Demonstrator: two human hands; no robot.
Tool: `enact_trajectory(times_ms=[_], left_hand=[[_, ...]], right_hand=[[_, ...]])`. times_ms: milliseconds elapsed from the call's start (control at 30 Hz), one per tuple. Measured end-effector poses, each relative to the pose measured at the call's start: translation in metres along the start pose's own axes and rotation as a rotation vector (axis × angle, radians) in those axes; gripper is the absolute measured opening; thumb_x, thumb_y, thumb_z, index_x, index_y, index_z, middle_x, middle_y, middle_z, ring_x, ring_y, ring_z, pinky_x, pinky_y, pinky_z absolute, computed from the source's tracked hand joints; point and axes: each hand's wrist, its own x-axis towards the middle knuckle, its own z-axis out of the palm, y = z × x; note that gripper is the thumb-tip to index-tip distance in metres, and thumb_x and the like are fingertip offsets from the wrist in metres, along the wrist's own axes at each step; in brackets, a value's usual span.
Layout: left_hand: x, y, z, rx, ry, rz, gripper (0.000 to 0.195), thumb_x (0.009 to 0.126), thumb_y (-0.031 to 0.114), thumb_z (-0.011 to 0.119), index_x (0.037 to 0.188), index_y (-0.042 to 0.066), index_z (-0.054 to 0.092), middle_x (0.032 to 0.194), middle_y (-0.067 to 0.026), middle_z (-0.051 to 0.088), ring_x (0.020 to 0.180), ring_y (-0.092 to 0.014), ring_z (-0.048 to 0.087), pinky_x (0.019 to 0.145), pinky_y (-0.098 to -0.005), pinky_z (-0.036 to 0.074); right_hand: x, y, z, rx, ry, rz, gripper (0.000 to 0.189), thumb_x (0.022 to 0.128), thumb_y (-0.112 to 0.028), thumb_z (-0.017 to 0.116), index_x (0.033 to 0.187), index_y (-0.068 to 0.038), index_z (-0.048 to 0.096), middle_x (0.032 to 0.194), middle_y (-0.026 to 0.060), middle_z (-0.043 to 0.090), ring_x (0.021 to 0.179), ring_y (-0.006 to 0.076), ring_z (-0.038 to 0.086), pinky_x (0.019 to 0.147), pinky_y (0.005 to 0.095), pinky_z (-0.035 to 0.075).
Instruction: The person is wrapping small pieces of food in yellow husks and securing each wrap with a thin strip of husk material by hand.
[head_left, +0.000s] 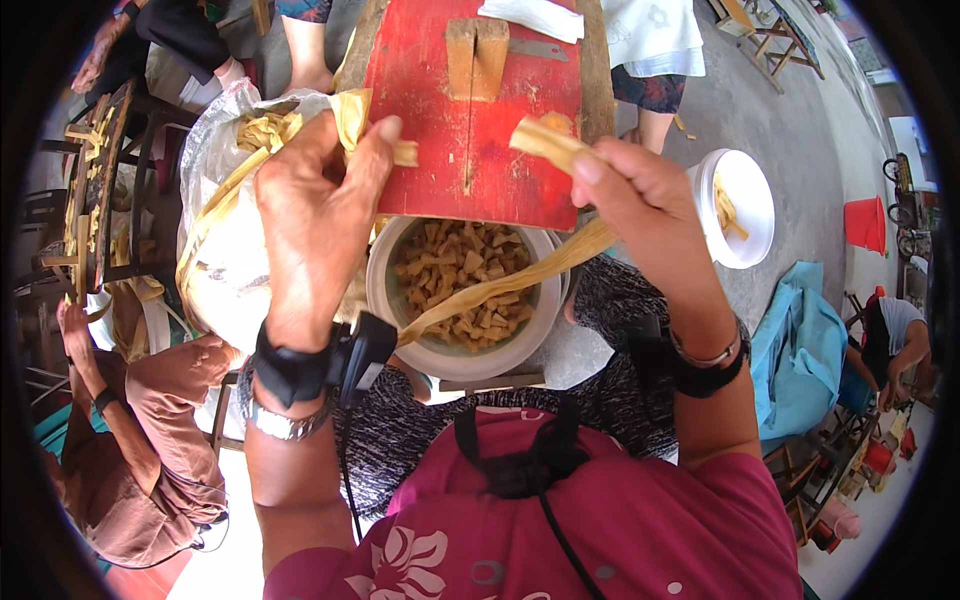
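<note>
My left hand (322, 172) grips a folded yellow fibrous strip (352, 118), which looks like dried plant material; a short end pokes out past the thumb. Between the thumb and fingers of my right hand (637, 187) is a thicker pale yellow piece (544, 142). From below that hand a long flat strip (517, 281) runs down across a white bucket (379, 300). Many short chopped brown-yellow pieces (472, 262) fill much of the bucket. Both hands are over the near end of a red board (420, 172), which carries a slotted wooden block (478, 60) and a thin metal blade (536, 49).
A clear plastic bag (206, 157) with more strips stands at left. On the right are a white tub (757, 210) holding a few pieces, a blue cloth (799, 352) and a red bucket (866, 223). A person in brown (172, 420) sits at left; another person's legs show beyond the board.
</note>
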Motion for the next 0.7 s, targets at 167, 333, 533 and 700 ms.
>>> enact_trajectory(times_ms=[167,333,533,700], left_hand=[[-0.042,0.005,-0.009,0.15,-0.275,-0.016,0.02,0.077,0.016,0.074,0.077,0.0,0.062,0.054,0.004,0.05,0.048,-0.002,0.04,0.042,-0.0201,0.032],[-0.056,0.024,-0.012,0.105,-0.313,-0.176,0.017,0.081,0.015,0.07,0.077,0.002,0.061,0.05,0.0031,0.048,0.044,-0.003,0.043,0.041,-0.0198,0.034],[-0.067,0.025,-0.008,-0.265,-0.874,-0.487,0.034,0.095,0.028,0.047,0.089,-0.002,0.061,0.064,-0.0044,0.059,0.049,-0.009,0.053,0.045,-0.0198,0.04],[-0.077,0.028,0.007,-0.575,-0.797,-0.833,0.058,0.094,0.051,0.035,0.109,-0.002,0.054,0.087,-0.0097,0.066,0.067,-0.016,0.064,0.058,-0.0254,0.048]], right_hand=[[-0.02,-0.012,-0.019,0.517,-0.19,0.008,0.026,0.095,-0.025,0.048,0.092,-0.001,0.057,0.069,-0.0033,0.053,0.056,0.0009,0.038,0.049,0.0166,0.028],[-0.028,-0.026,-0.027,0.645,0.158,-0.273,0.029,0.097,-0.029,0.041,0.079,-0.007,0.045,0.055,-0.0052,0.034,0.045,0.0043,0.029,0.04,0.0195,0.025],[-0.025,-0.04,-0.055,0.979,0.105,-0.36,0.025,0.097,-0.027,0.042,0.08,-0.009,0.045,0.054,-0.0051,0.038,0.049,0.0056,0.034,0.044,0.0174,0.03],[-0.04,-0.038,-0.01,0.955,-0.158,-0.199,0.019,0.092,-0.02,0.049,0.078,-0.007,0.049,0.052,-0.0011,0.046,0.044,0.0082,0.045,0.045,0.0191,0.038]])
